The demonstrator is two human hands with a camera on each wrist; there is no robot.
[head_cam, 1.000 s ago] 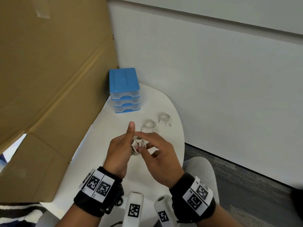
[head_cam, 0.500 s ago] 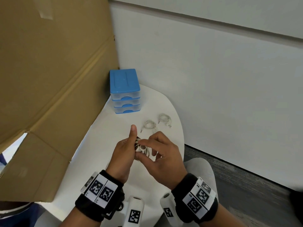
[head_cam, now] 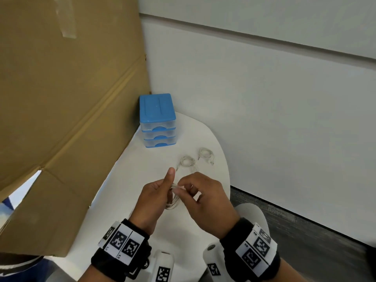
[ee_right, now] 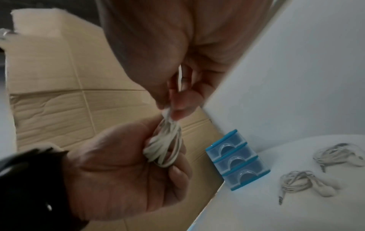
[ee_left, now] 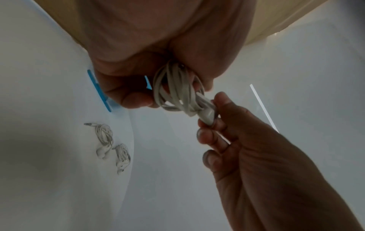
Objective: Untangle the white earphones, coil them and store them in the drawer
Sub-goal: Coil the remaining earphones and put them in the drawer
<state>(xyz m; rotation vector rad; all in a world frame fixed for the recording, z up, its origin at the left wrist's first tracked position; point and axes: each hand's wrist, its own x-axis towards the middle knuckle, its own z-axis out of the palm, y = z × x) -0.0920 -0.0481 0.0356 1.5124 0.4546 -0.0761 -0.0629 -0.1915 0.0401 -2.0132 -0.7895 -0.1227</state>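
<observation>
My left hand holds a coil of white earphones above the white table, its thumb sticking up. The coil is looped around the left fingers. My right hand pinches the earbud end of the cord between thumb and forefinger at the top of the coil. The blue drawer unit, with three clear drawers all closed, stands at the table's far end against the cardboard.
Two more coiled white earphones lie on the table between my hands and the drawers. A large cardboard sheet leans along the left. A white wall runs on the right, with grey carpet below.
My hands have shifted slightly and the right fingers have moved from the side of the coil to pinch the earbud end at its top. The coil hangs lower from the left hand.
</observation>
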